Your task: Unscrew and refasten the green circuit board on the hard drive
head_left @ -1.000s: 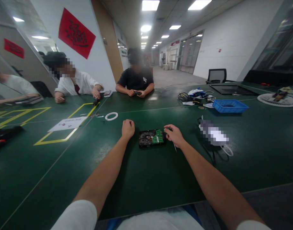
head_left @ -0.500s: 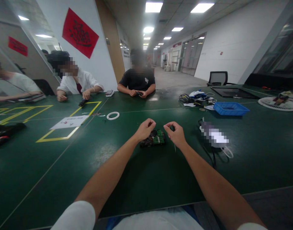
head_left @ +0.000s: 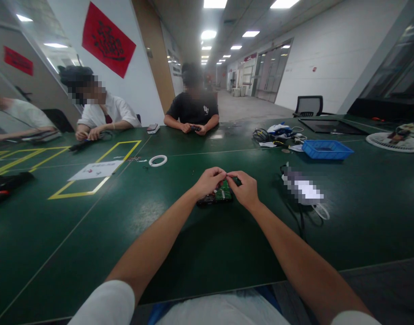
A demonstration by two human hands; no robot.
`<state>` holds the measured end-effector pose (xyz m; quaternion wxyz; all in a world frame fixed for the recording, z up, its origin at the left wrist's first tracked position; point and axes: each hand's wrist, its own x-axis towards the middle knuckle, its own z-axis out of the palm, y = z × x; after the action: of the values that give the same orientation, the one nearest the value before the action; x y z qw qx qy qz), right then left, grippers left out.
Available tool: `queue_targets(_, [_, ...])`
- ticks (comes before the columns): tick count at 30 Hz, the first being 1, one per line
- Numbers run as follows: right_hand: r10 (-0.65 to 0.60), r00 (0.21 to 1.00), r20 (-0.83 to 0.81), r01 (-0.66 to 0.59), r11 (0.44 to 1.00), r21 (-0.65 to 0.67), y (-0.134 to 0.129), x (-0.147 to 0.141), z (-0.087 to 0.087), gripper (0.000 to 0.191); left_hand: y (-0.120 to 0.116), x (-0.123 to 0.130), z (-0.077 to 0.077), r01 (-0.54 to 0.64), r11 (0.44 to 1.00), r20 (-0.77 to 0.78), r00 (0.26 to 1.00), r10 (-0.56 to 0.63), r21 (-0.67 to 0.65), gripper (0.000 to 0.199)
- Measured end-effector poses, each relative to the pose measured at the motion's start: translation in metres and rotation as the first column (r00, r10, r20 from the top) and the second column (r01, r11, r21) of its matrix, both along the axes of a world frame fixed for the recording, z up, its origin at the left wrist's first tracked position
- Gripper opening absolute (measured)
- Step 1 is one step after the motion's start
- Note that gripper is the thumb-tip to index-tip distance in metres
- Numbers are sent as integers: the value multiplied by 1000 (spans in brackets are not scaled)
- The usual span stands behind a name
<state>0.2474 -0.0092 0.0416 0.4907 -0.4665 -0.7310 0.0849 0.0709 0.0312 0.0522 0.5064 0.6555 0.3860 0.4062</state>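
Note:
My left hand (head_left: 211, 181) is closed in a pinch, its fingertips meeting those of my right hand (head_left: 243, 187). What lies between the fingertips is too small to make out. My right hand is closed in a pinch as well; anything further inside it is hidden. Just below both hands a hard drive (head_left: 223, 194) lies on the green table (head_left: 207, 239), its green circuit board facing up. My left hand covers part of its far left side.
To the right lie a white and dark object with cables (head_left: 303, 187) and a blue tray (head_left: 327, 150). A white ring (head_left: 158, 160) and a paper sheet (head_left: 96, 170) are on the left. Two people (head_left: 193, 108) sit across the table, another at far left.
My hands have come together over the hard drive, fingertips now touching. A thin shaft that hung below my right hand no longer shows. At the left, a co-worker's hands have drawn closer together.

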Motion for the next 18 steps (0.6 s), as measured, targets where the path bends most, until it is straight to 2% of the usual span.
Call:
queue_targets(3, [-3, 1000, 21, 4, 1000, -20, 0, 0, -1, 21, 1, -1, 1, -5, 1000, -18, 1000, 5, -9, 24])
queue_targets(9, [41, 998, 40, -42, 999, 34, 0, -1, -2, 23, 1, -2, 1, -51, 998, -49, 998, 50, -21, 22])
queue_targets(18, [9, 999, 52, -10, 999, 33, 0, 0, -2, 22, 2, -2, 1, -33, 999, -60, 998, 31, -34, 25])
